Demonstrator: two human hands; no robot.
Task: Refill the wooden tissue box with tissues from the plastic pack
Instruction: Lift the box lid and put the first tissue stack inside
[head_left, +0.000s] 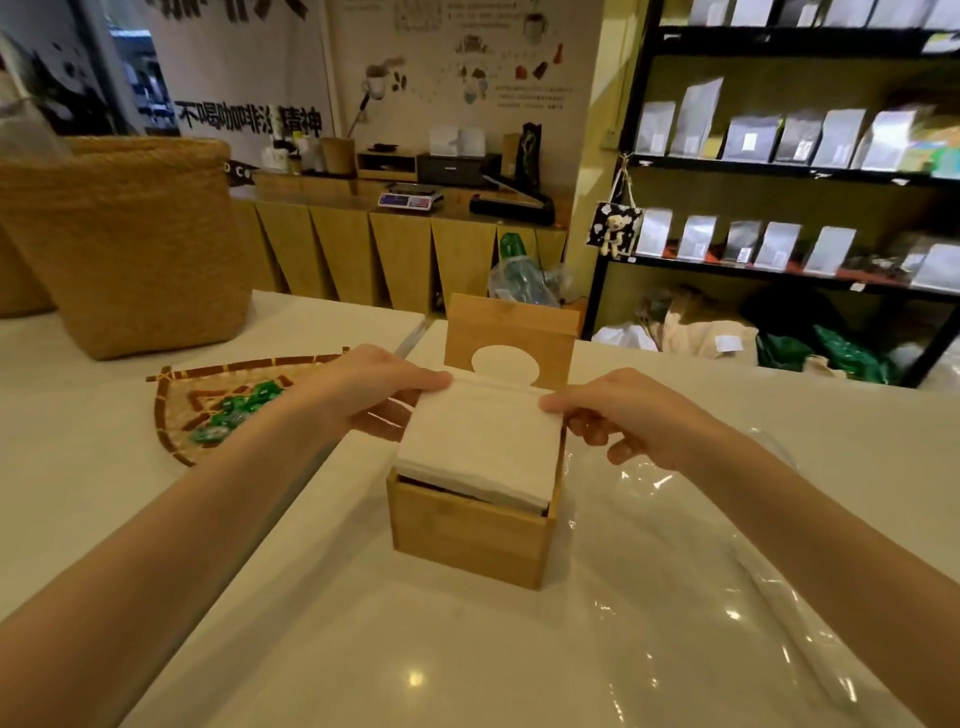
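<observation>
A wooden tissue box (470, 535) stands on the white table in front of me, its hinged lid (511, 325) with an oval slot tipped up at the back. A white stack of tissues (480, 441) sits tilted in the box's open top, its far end raised above the rim. My left hand (374, 392) grips the stack's far left corner. At the far right corner my right hand (618, 415) pinches it. The clear plastic pack (727, 597) lies flat and crumpled on the table to the right of the box.
A woven tray (176, 410) with green wrapped sweets lies left of the box. A tall woven basket (124, 244) stands at the back left. Behind the table are a wooden counter (405, 244) and black shelves (779, 171) with silver pouches.
</observation>
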